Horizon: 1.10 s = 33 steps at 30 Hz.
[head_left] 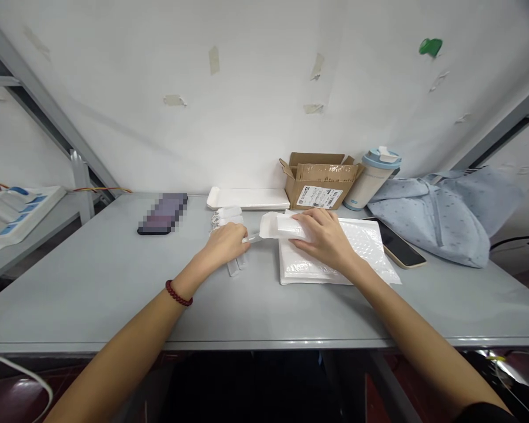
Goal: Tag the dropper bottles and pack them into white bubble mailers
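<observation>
My left hand [226, 242] is closed on a slim clear packet [252, 239], its end pointing into the open mouth of a small white bubble mailer [278, 225]. My right hand [324, 237] presses on that mailer with curled fingers, holding it on top of a stack of white bubble mailers [330, 264]. Several more clear packets [228, 218] lie in a pile just beyond and under my left hand. A red bead bracelet [178, 293] is on my left wrist.
A grey table [92, 282] carries a dark phone [164, 214] at back left, a white tray [247, 198], an open cardboard box [318, 179], a lidded cup [372, 176], a second phone [399, 247] and a pale blue bag [441, 211]. A power strip [13, 211] lies at far left.
</observation>
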Motion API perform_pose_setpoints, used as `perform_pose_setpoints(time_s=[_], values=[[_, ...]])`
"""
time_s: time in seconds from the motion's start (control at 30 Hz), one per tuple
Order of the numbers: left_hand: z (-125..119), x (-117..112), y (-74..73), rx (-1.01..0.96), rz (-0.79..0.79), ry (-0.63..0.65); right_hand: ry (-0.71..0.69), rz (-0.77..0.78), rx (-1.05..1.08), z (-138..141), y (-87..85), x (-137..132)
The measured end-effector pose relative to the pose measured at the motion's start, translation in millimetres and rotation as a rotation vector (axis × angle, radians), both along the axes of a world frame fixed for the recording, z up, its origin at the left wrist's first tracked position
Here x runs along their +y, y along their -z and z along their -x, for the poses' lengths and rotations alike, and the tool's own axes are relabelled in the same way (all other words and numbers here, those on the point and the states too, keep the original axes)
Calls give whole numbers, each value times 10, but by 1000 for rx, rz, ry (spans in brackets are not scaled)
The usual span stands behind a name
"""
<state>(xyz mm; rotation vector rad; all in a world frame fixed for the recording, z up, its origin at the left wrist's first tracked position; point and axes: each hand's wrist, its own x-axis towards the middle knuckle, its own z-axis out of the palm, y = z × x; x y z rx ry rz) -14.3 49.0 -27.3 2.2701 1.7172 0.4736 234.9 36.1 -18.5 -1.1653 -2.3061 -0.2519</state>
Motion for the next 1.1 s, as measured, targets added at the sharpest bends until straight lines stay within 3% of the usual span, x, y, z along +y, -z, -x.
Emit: perform_pose_setpoints(time_s=[0.23,0.37,0.63,0.7,0.87,0.97,1.1], values=[[29,-18,-196,39,19,-37,94,53,-21,-10,-31,5],[72,-24,-273,-67,-114,-72,153,70,-34,-26,-24,25],[-65,-63,-161,-80,-208,99,83,50,-42,11,22,8],[-143,-97,-120,-158,-224,127,58,42,-34,30,32,-4],[-297,-194,-103,-523,-79,180,16,37,-2,53,31,-32],[-285,-210,-194,-566,-15,195,5,41,20,50,12,-39],[-83,-163,-375,-519,58,86,23,51,45,28,-20,-33]])
